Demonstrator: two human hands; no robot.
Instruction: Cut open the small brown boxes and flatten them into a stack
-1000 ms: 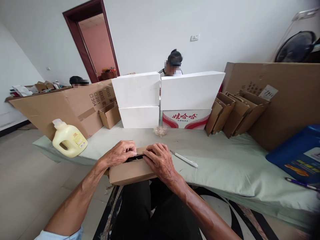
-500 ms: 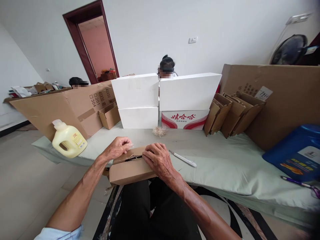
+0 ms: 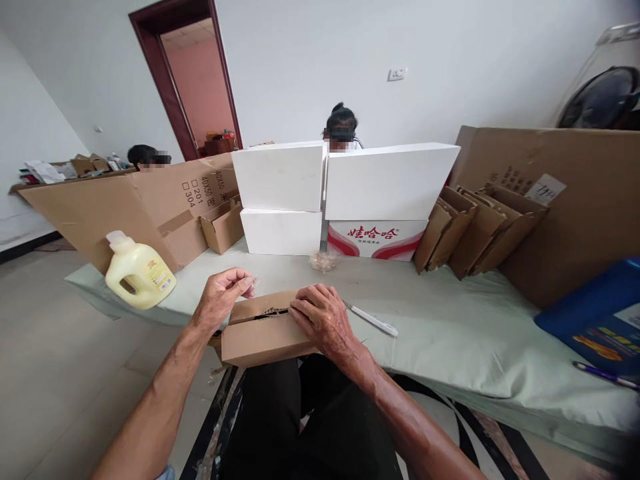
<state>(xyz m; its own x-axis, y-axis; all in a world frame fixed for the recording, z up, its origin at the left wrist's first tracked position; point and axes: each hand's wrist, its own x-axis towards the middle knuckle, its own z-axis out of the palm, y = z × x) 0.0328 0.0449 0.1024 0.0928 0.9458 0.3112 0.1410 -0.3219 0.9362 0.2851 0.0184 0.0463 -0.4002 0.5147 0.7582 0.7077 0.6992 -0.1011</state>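
Note:
A small brown cardboard box (image 3: 260, 333) rests at the near edge of the table, its top flaps nearly closed with a dark slit between them. My right hand (image 3: 323, 319) lies flat on the right flap, fingers stretched toward the slit. My left hand (image 3: 223, 297) is lifted just above the box's left end, thumb and fingers pinched on a small clear scrap that looks like tape (image 3: 255, 283).
A white-handled knife (image 3: 373, 320) lies right of the box on the pale green cloth (image 3: 450, 327). A yellow jug (image 3: 137, 270) stands at left. White boxes (image 3: 280, 177), folded cartons (image 3: 475, 230) and large cardboard sheets line the back. Two people sit behind them.
My left hand has lifted off the box's left flap and drawn up and left, pinching a small clear scrap. My right hand stays on the box.

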